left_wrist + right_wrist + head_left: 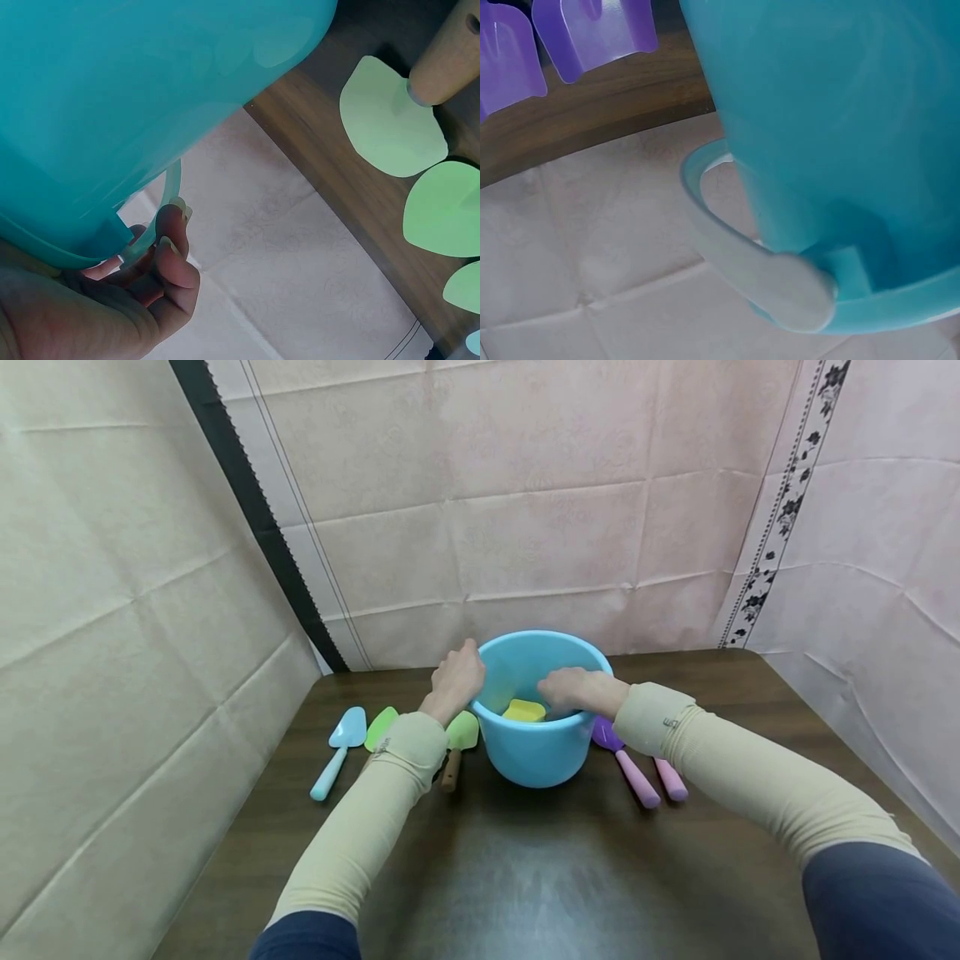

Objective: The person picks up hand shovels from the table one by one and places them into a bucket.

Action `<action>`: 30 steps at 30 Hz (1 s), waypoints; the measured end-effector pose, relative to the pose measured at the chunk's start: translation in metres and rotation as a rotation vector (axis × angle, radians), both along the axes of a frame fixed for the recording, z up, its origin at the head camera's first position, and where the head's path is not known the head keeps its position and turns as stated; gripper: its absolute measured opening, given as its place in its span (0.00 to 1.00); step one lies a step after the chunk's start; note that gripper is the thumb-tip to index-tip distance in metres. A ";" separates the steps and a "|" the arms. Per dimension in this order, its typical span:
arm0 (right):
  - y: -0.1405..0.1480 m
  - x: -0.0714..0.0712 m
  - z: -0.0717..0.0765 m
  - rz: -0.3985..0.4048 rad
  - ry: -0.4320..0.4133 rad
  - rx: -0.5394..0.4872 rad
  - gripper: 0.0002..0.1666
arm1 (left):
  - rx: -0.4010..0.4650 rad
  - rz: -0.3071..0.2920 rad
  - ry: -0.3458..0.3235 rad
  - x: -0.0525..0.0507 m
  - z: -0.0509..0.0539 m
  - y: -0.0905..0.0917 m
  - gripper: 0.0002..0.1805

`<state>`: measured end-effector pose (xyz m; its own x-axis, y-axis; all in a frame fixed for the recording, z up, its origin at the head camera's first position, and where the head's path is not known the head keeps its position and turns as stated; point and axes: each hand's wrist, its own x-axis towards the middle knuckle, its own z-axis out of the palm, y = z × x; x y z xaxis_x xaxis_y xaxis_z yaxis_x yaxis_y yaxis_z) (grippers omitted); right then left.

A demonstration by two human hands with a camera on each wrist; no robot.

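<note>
A light blue bucket (534,756) is at the table's far side, with a yellow block (524,711) inside. At its left rim my left hand (456,681) is knuckles up; the left wrist view shows this hand (142,296) with fingers curled round the pale handle (174,184) beside the bucket wall (150,97). My right hand (573,688) reaches over the right rim into the bucket, its fingertips hidden; whether it holds anything I cannot tell. In the right wrist view the handle (735,259) loops outside the bucket wall (825,135), and no hand shows.
Left of the bucket lie a light blue trowel (347,733) and green trowels (462,732), one with a wooden handle (451,771). To the right are two purple tools (633,774) (671,779). The dark wood table (525,877) has cloth walls (525,527) behind and beside it.
</note>
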<state>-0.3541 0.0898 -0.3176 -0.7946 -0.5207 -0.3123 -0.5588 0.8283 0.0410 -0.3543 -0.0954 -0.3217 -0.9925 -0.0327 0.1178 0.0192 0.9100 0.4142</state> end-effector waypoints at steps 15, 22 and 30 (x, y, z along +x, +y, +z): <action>-0.002 -0.003 -0.002 0.026 -0.034 0.032 0.11 | 0.011 -0.002 0.010 -0.001 -0.003 0.001 0.12; -0.003 -0.005 -0.003 0.021 -0.060 0.029 0.13 | 0.013 0.004 0.014 -0.002 -0.003 0.001 0.11; -0.005 -0.005 0.000 0.018 -0.084 0.022 0.12 | 0.002 0.004 0.015 -0.001 0.000 0.000 0.11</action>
